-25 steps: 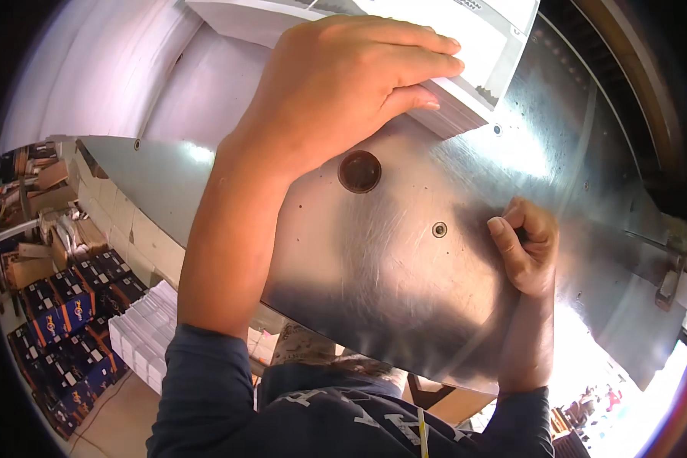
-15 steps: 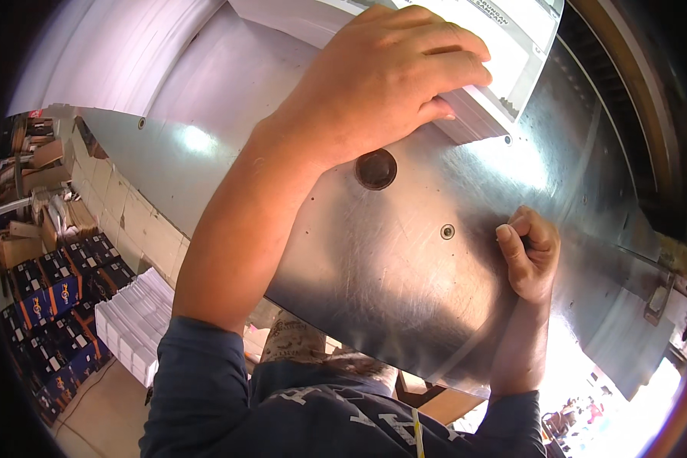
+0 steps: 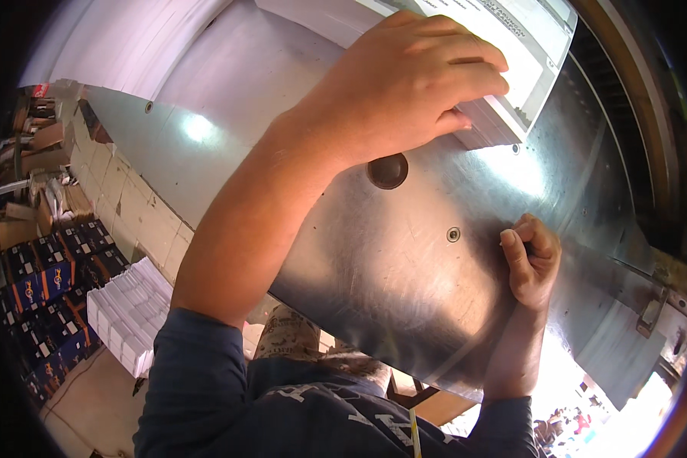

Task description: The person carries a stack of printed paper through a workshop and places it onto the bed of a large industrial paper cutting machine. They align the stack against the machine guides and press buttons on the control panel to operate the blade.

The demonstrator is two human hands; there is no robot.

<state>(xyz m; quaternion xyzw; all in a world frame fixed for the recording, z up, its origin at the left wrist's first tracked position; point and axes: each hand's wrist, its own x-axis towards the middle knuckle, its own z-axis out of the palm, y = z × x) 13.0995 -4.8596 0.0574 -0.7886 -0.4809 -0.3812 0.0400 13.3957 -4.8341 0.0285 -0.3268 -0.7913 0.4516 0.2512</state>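
A thick stack of printed paper (image 3: 538, 84) lies on the metal table (image 3: 359, 252) at the top of the view. My left hand (image 3: 427, 72) reaches across to its near corner, four fingers over the upper face and the thumb low against the side of the sheets. Part of the stack is covered by that hand. Further right and nearer to me, my right hand (image 3: 534, 259) is curled, thumb close to the bent fingers, above or resting on the table. Whatever its fingers may hold is hidden.
A round dark hole (image 3: 388, 171) and a small fitting (image 3: 453, 234) mark the tabletop. Large white sheets (image 3: 122, 46) lie at the upper left. On the floor at left are bundled white paper (image 3: 130, 317) and dark boxes (image 3: 42, 282). A dark machine part (image 3: 626, 99) borders the right.
The view has shifted slightly, so the stack and my left hand appear a little further right and lower. Both hands keep the same pose.
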